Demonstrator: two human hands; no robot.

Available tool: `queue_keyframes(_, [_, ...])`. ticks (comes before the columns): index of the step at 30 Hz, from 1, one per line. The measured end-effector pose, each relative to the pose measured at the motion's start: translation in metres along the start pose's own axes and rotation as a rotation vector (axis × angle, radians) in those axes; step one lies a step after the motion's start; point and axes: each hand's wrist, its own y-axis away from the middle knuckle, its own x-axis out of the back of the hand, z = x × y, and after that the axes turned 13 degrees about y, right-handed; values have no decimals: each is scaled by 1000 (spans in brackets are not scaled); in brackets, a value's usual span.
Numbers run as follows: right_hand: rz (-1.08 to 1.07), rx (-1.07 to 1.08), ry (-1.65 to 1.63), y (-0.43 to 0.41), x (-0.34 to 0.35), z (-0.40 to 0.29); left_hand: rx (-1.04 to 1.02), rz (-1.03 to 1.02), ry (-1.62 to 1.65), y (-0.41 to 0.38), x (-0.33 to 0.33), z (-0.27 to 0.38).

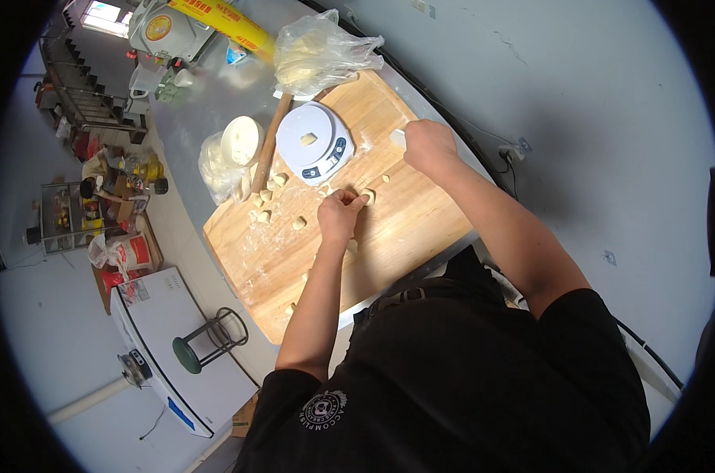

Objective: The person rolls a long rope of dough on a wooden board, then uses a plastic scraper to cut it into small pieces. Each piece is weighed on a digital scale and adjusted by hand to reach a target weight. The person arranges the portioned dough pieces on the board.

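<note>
My left hand (338,214) has its thumb and fingertips on a piece of dough (367,197) on the wooden board (416,219). At the board's right, my right hand (428,145) is closed around a white scraper-like tool (398,138). A small dough scrap (385,178) lies between the hands. Beyond them stands a white kitchen scale (304,133) with one dough piece (308,139) on its round plate. Several dough pieces (299,223) are scattered over the floured left part of the board; some are partly hidden by my left forearm.
A wooden rolling pin (270,148) lies left of the scale, beside a white bowl (242,141) and a plastic bag of dough (212,162). Another dough bag (310,56) sits at the board's far edge. A yellow roll box (227,25) crosses the metal table (197,118). A person (95,171) is in the background.
</note>
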Motion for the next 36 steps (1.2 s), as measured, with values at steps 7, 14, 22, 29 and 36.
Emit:
queue_keyframes(7, [-26, -23, 0, -1, 2, -2, 101, -85, -101, -17, 0, 2])
queue_keyframes(14, [-17, -12, 32, -2, 0, -2, -120, -85, -119, -15, -4, 9])
queue_keyframes(22, [2, -22, 31, -2, -2, -3, -392, -24, 32, 5, -22, -5])
queue_keyframes(29, [-10, -15, 22, -1, -1, -4, -338, 134, -128, -2, 4, -18])
queue_keyframes(36, [-3, -30, 16, -2, -2, -3, -696, 400, -142, -43, 33, 4])
